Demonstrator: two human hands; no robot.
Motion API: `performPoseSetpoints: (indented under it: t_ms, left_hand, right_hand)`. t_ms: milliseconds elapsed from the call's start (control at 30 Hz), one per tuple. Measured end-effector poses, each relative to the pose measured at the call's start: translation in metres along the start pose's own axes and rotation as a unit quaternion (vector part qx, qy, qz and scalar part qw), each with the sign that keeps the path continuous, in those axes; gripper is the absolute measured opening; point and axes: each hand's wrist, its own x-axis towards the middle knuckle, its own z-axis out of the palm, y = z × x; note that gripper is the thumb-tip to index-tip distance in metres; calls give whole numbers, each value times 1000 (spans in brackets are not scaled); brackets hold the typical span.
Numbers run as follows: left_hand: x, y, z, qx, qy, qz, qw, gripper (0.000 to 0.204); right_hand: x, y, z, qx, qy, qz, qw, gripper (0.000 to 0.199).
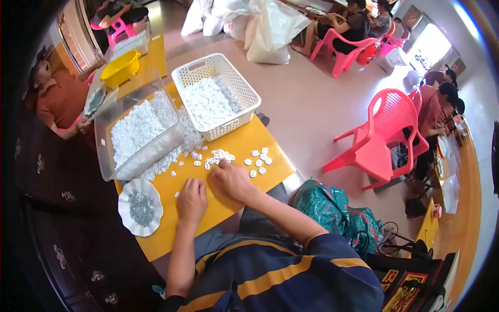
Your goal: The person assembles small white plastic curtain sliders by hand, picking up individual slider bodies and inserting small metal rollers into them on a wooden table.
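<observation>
My left hand (192, 200) rests over the yellow table (228, 202), its fingers curled in; anything in its grip is hidden. Close beside it, my right hand (232, 179) is also closed, fingertips by a small heap of white plastic pieces (222, 155) with dark holes or marks. What it pinches, if anything, cannot be made out. Several similar white pieces (258, 163) lie spread out to the right of that hand. Left of my left hand stands a white wavy-rimmed plate (125, 199) holding many tiny grey parts (142, 208).
A clear plastic bin (106, 165) full of white pieces lies tilted at the table's left, loose pieces spilling beside it. Behind stands a white perforated basket (228, 131). A yellow basin (120, 70), red chair (382, 138), green bag (325, 205) and seated people surround the table.
</observation>
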Motion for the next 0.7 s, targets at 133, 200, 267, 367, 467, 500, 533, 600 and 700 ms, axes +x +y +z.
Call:
performPoseSetpoints:
  t_ms: [133,200,267,367,467,500,533,600,700]
  left_hand:
    - [-19,8,-1,-55,7,-23,998,8]
    - [-31,11,-3,-66,16,-31,997,9]
    - [-42,14,-6,-84,28,-53,995,9]
    - [-58,18,-10,-97,52,-52,993,8]
    - [-74,17,-13,-130,57,-64,988,8]
    - [-79,15,-14,-126,68,-68,987,8]
    - [-82,12,-15,-130,92,-47,986,8]
    - [-86,6,-13,-127,131,-37,983,8]
    - [-85,8,-6,-129,130,-36,982,7]
  right_hand:
    - [-19,-11,-5,-8,4,-18,1000,15]
    - [-28,-17,-3,-6,14,-35,999,15]
    - [-35,-20,-1,-5,21,-52,998,16]
    - [-42,-21,5,-5,36,-77,996,17]
    - [-42,-25,12,17,45,-71,996,18]
    - [-43,-29,14,19,52,-58,997,17]
    - [-44,-34,17,22,58,-46,997,17]
    - [-43,-35,16,17,40,-32,999,15]
    - [-43,-25,12,37,15,-3,999,15]
